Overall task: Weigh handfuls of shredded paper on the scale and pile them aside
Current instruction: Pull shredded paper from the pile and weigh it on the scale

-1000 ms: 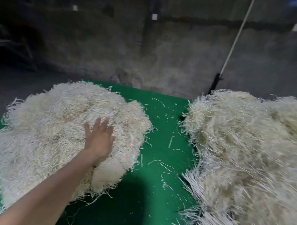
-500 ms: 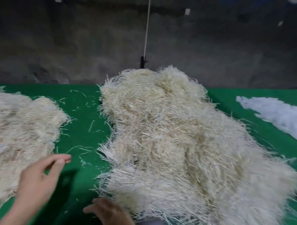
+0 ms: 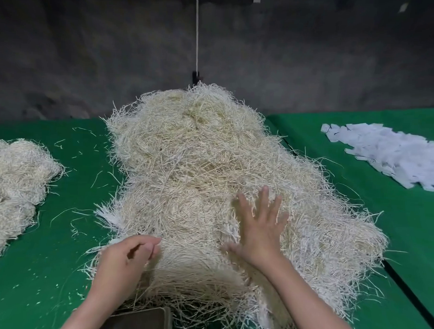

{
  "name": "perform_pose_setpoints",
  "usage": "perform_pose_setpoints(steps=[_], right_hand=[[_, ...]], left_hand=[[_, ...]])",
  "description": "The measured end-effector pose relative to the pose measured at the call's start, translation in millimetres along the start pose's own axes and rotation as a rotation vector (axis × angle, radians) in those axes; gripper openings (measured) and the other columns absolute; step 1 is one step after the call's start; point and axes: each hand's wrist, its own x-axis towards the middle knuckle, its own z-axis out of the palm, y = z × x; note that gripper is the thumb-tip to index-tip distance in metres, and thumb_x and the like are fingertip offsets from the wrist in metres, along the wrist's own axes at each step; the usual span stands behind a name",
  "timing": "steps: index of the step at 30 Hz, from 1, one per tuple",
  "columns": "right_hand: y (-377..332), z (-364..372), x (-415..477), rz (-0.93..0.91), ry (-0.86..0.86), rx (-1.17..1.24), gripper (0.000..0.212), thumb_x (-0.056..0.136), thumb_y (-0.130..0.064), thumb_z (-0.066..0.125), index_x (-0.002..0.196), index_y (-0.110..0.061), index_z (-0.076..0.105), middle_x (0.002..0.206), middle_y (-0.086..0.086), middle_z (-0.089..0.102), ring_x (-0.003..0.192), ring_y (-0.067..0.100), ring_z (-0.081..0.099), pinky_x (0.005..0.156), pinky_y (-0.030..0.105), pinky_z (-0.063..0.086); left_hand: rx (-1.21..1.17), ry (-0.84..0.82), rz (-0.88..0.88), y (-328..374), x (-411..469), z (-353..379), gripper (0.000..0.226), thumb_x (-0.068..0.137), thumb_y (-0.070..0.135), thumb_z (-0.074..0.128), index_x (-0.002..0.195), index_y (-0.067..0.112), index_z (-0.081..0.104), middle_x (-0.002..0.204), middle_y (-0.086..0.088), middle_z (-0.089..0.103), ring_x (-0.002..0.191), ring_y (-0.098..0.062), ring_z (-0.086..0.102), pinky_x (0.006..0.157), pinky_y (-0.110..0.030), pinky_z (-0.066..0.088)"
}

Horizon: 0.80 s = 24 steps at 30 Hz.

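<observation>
R hand (image 3: 260,228) is laid flat, fingers (image 3: 263,200) spread, on shred pile (image 3: 198,163), prob. to gather a handful; L hand (image 3: 127,257) is curled at pile edge, grasp can't be told.

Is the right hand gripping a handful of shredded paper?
No, the right hand lies flat with fingers spread on top of the big shredded paper pile.

It looked like a plain workshop or packing room: a rough, bare grey wall (image 3: 91,59) stood behind desks (image 3: 44,268) covered in green cloth, which carried big loose heaps of shredded paper (image 3: 198,163) and a spread of white paper slips (image 3: 390,154).
</observation>
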Motion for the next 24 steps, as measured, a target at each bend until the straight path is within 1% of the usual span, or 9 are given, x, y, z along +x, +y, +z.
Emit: perform_pose_setpoints(steps=[3, 5, 8, 11, 12, 15, 18, 21, 24], right_hand=[[15, 7, 21, 0.028, -0.22, -0.117, 0.128, 0.066, -0.051, 0.077, 0.137, -0.049, -0.029, 0.14, 0.01, -0.05, 0.129, 0.042, -0.041, 0.096, 0.064, -0.026], [19, 5, 30, 0.013, -0.323, -0.161, 0.098, 0.076, -0.029, 0.073, 0.148, -0.038, 0.007, 0.157, 0.015, -0.012, 0.143, 0.043, -0.002, 0.112, 0.063, -0.002], [24, -23, 49, 0.007, -0.082, 0.134, 0.054, 0.081, -0.021, 0.063, 0.133, -0.024, 0.047, 0.141, 0.007, 0.044, 0.127, 0.026, 0.045, 0.11, 0.05, 0.032], [11, -79, 65, 0.069, 0.052, 0.727, 0.057, 0.08, -0.029, 0.066, 0.132, -0.019, 0.046, 0.136, 0.002, 0.047, 0.118, 0.024, 0.051, 0.095, 0.037, 0.049], [6, -94, 67, 0.087, 0.054, 0.812, 0.065, 0.08, -0.03, 0.067, 0.137, -0.019, 0.039, 0.138, -0.002, 0.041, 0.116, 0.019, 0.048, 0.092, 0.02, 0.046], [-2, -118, 66, 0.144, -0.09, 0.924, 0.086, 0.083, -0.025, 0.068, 0.149, -0.011, 0.015, 0.138, 0.008, 0.042, 0.089, 0.012, 0.054, 0.058, 0.021, 0.047], [-13, -130, 63, 0.178, -0.11, 1.094, 0.093, 0.08, -0.026, 0.071, 0.15, -0.014, 0.011, 0.15, 0.012, 0.029, 0.115, 0.023, 0.049, 0.083, 0.03, 0.045], [-39, -143, 63, 0.127, -0.289, 1.242, 0.096, 0.07, -0.029, 0.077, 0.148, -0.015, 0.022, 0.145, 0.006, 0.033, 0.128, 0.028, 0.043, 0.09, 0.036, 0.043], [-41, -153, 64, 0.009, -0.574, 1.404, 0.062, 0.062, -0.028, 0.077, 0.116, -0.004, 0.057, 0.113, 0.008, 0.063, 0.09, 0.01, 0.068, 0.074, 0.021, 0.054]], left_hand=[[-0.008, -0.03, -0.011, 19, -4, 21, 0.029, 0.089, 0.008, 0.06, 0.08, 0.035, 0.068, 0.074, 0.013, 0.071, 0.059, -0.021, 0.061, 0.049, -0.02, 0.047], [-0.002, -0.038, 0.009, 30, -7, 29, 0.026, 0.089, 0.01, 0.061, 0.083, 0.035, 0.067, 0.074, 0.011, 0.071, 0.065, -0.012, 0.062, 0.055, -0.017, 0.049], [-0.011, -0.041, 0.018, 46, -6, 37, 0.024, 0.088, 0.015, 0.063, 0.089, 0.04, 0.061, 0.085, 0.015, 0.068, 0.08, 0.0, 0.062, 0.068, -0.013, 0.046], [-0.257, -0.046, -0.068, 71, 3, 45, 0.031, 0.076, 0.029, 0.07, 0.103, 0.037, 0.057, 0.101, 0.013, 0.064, 0.087, 0.008, 0.06, 0.074, -0.013, 0.047], [-0.344, -0.051, -0.085, 81, 7, 48, 0.044, 0.07, 0.037, 0.07, 0.111, 0.035, 0.055, 0.108, 0.015, 0.061, 0.09, 0.011, 0.059, 0.074, -0.011, 0.045], [-0.436, -0.07, -0.079, 104, 19, 57, 0.096, 0.054, 0.057, 0.072, 0.14, 0.035, 0.034, 0.136, 0.016, 0.042, 0.122, -0.001, 0.044, 0.094, -0.022, 0.037], [-0.502, -0.171, -0.053, 127, 30, 64, 0.13, 0.037, 0.073, 0.078, 0.145, 0.05, 0.008, 0.153, 0.016, 0.014, 0.14, -0.015, 0.023, 0.113, -0.045, 0.023], [-0.705, -0.309, -0.059, 148, 49, 70, 0.139, 0.037, 0.054, 0.089, 0.143, 0.055, 0.0, 0.156, 0.006, 0.003, 0.141, -0.025, 0.024, 0.112, -0.048, 0.022], [-0.704, -0.222, -0.106, 154, 66, 71, 0.124, 0.047, 0.026, 0.087, 0.148, 0.034, 0.017, 0.148, -0.016, 0.034, 0.125, -0.031, 0.049, 0.102, -0.046, 0.043]])
